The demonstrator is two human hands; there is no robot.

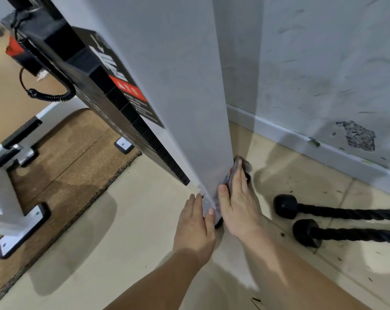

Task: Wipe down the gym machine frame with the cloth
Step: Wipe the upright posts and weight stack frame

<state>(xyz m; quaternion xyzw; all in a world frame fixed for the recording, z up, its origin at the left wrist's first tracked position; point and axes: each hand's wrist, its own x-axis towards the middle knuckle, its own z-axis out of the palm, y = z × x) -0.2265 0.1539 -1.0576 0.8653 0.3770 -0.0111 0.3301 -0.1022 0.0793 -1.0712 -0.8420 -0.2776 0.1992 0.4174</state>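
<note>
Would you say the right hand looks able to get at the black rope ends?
Probably yes: the rope ends lie on bare floor beside the right hand, which presses the cloth.

The cloth is mostly hidden beneath the right hand.

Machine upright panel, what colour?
Pale grey upright panel, best in the head view; right hand presses the cloth against it.

No text can be read. The black panel on the gym machine frame carries a white logo and a red label with white print, all too blurred.
</note>
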